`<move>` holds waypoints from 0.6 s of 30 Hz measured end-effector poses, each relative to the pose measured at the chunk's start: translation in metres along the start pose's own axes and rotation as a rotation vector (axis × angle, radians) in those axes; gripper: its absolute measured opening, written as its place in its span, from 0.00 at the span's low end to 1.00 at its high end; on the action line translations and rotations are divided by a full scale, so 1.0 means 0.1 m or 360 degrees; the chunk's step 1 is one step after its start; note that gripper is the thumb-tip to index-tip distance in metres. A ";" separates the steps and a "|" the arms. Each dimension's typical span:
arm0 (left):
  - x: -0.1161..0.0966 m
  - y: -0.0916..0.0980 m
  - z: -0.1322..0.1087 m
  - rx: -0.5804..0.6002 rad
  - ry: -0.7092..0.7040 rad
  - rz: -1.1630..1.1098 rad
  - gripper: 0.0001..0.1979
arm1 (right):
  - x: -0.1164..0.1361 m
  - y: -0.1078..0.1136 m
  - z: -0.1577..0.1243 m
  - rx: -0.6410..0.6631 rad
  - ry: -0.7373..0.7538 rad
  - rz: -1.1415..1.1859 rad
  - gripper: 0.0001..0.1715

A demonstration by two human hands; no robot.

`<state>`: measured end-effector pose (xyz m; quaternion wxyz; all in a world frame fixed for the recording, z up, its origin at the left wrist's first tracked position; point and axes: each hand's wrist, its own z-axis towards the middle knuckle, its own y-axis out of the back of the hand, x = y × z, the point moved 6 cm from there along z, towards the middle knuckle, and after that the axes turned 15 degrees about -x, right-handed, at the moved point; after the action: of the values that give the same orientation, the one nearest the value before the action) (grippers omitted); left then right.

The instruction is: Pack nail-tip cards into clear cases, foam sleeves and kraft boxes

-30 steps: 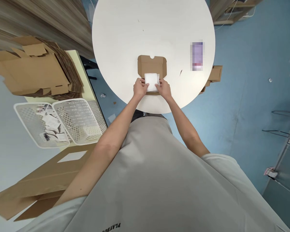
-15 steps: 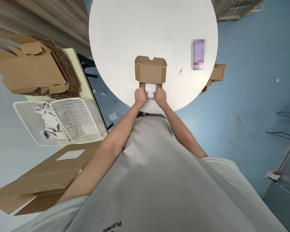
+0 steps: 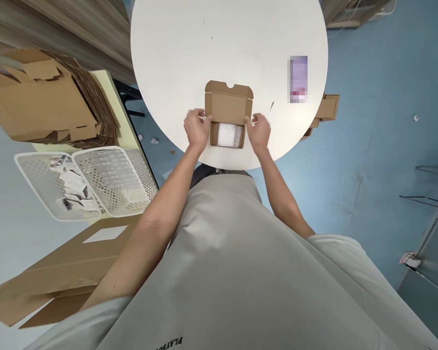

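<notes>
A small brown cardboard box (image 3: pixel 228 108) lies near the front edge of the round white table (image 3: pixel 175 58), its lid raised and folded back away from me. Inside it sits a white item (image 3: pixel 227 134), with a clear or pale piece at its right end. At the box's left side is my left hand (image 3: pixel 197 129), fingers apart and curved, thumb near the lid's lower left corner. My right hand (image 3: pixel 259 131) is at the right side in a like pose, thumb by the lid's lower right corner. Neither hand holds anything.
A pixelated purple item (image 3: pixel 298 79) lies on the table's right part. To the left are a stack of flat cardboard (image 3: pixel 51 107), two white perforated baskets (image 3: pixel 111 182) and a large carton (image 3: pixel 76 257). More cardboard (image 3: pixel 328 107) shows beyond the table's right edge.
Both hands have come out of the box opening, moved outward and away from me, and opened beside the lid. The white item is now uncovered.
</notes>
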<state>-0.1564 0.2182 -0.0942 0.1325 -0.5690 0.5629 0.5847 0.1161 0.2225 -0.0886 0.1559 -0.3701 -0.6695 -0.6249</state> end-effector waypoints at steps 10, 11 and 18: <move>-0.06 -0.25 0.44 0.0446 0.0150 -0.0319 0.43 | 0.00 -0.16 0.46 0.0185 -0.0023 0.0391 0.56; -0.06 -0.24 0.42 0.0457 0.0152 -0.0315 0.43 | 0.02 -0.15 0.44 0.0194 -0.0017 0.0419 0.57; -0.13 -0.17 0.33 0.0451 0.0105 -0.0373 0.46 | 0.10 -0.09 0.35 0.0215 0.0009 0.0423 0.61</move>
<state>-0.1559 0.2566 -0.1017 0.2601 -0.6252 0.5734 0.4612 0.1119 0.2598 -0.0949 0.2636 -0.4425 -0.6547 -0.5532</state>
